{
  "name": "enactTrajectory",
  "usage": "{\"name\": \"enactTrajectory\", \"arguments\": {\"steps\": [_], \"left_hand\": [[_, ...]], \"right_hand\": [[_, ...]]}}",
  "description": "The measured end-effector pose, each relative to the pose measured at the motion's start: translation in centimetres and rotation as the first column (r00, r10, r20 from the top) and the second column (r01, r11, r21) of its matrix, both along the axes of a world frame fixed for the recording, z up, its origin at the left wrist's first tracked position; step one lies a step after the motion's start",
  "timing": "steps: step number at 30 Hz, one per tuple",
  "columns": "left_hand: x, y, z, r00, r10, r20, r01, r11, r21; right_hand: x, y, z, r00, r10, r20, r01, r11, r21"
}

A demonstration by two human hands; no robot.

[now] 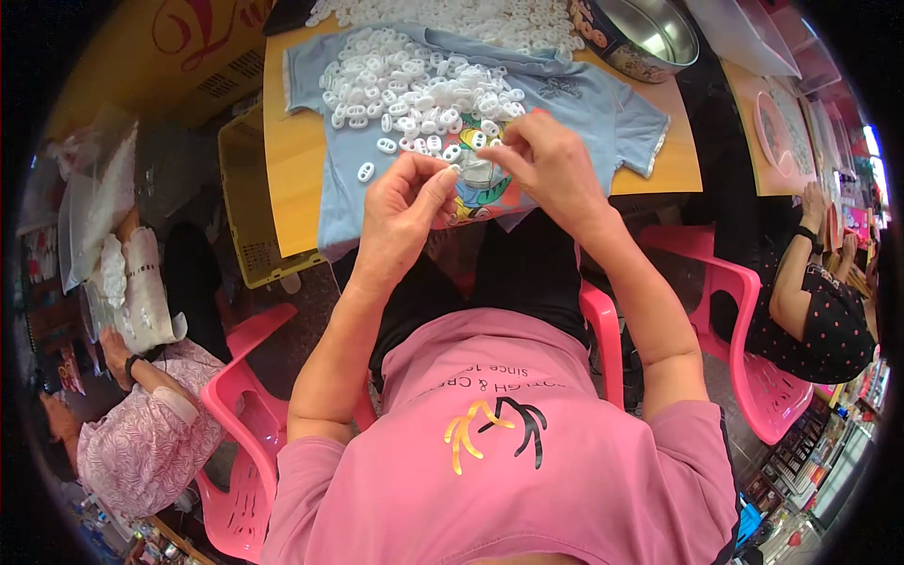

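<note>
A light blue child's shirt lies spread on a wooden table, with a heap of small white plastic pieces piled on it. My left hand is pinched on one small white piece at the shirt's front edge. My right hand is just right of it, fingertips closed near the edge of the heap, apparently on another small white piece. The two hands nearly touch above the shirt's printed picture. More white pieces lie at the table's far edge.
A round metal tin stands at the back right. A yellow plastic crate sits left of the table. Pink plastic chairs flank me. A person in a patterned top sits left, another in a dotted top right.
</note>
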State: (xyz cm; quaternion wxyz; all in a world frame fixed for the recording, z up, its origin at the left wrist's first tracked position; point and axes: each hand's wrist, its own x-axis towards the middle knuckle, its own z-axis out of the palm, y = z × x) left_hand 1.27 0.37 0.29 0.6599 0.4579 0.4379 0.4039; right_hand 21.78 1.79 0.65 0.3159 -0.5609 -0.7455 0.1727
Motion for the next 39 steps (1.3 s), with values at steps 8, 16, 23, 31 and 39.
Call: {"name": "enactTrajectory", "arguments": {"steps": [8,16,23,31,39], "left_hand": [[-0.1,0.2,0.2,1.000,0.016,-0.009,-0.016,1.000,0.012],[2.0,0.9,0.4,0.992,-0.068,0.108,0.066,0.998,0.021],[3.3,1.4,0.9,0.979,-0.018,0.205,0.013,1.000,0.025],[3.6,1.4,1.0,0.987,-0.016,0.157,0.007,0.998,0.056],[3.7,1.2,0.9,0.998,0.010,0.061,-0.016,0.996,0.087]], "right_hand": [[0.7,0.6,-0.4,0.996,-0.057,-0.071,0.050,0.994,-0.098],[1.5,-0.5,1.1,0.552,-0.368,-0.748,-0.170,0.828,-0.534],[0.8,-1.6,2.2,0.409,-0.340,-0.847,-0.202,0.871,-0.448],[0.6,-1.8,2.1,0.449,-0.273,-0.851,-0.196,0.899,-0.392],[0.3,-2.0,2.0,0.595,-0.191,-0.781,-0.102,0.946,-0.309]]}}
